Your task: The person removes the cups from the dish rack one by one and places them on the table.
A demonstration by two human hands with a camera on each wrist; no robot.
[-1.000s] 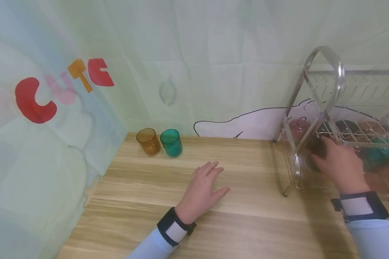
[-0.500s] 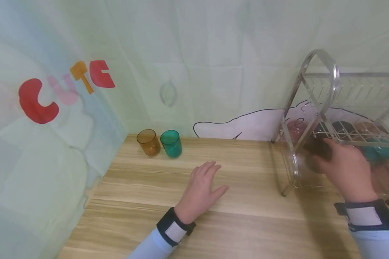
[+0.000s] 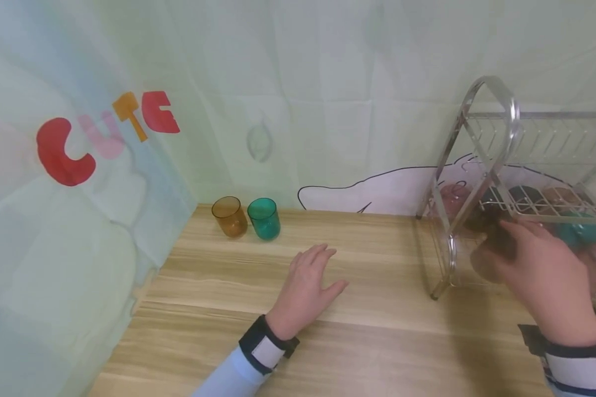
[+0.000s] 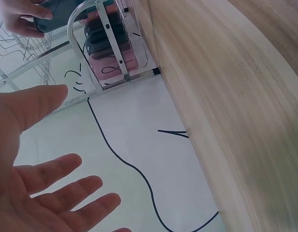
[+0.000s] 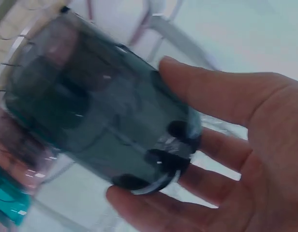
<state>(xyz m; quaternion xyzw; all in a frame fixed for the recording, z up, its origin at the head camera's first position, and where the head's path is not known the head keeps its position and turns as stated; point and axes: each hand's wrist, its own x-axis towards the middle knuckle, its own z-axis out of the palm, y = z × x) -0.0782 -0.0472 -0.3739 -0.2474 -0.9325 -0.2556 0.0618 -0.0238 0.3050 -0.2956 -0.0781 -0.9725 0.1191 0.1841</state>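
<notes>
My right hand [image 3: 551, 275] grips a dark grey glass tumbler [image 5: 105, 106] near its base, thumb on one side and fingers on the other. Blurred in the head view, the tumbler is at the front of the lower tier of a silver wire rack [image 3: 513, 121]. Behind it in the rack stand more dark, pink [image 3: 451, 199] and teal [image 3: 588, 229] tumblers, partly hidden by wires. My left hand [image 3: 302, 292] is over the wooden table with fingers spread and nothing held. Beyond it stand an amber tumbler [image 3: 230, 219] and a teal tumbler [image 3: 265, 220], side by side.
The wooden table [image 3: 377, 347] ends at a pale curtain [image 3: 323, 127] at the back. Another printed cloth with coloured letters [image 3: 67, 154] hangs at the left. The rack's foot [image 3: 434, 296] stands on the table at the right.
My right hand has drawn back toward me and slightly right, bringing the dark tumbler toward the rack's front. My left hand has hardly moved.
</notes>
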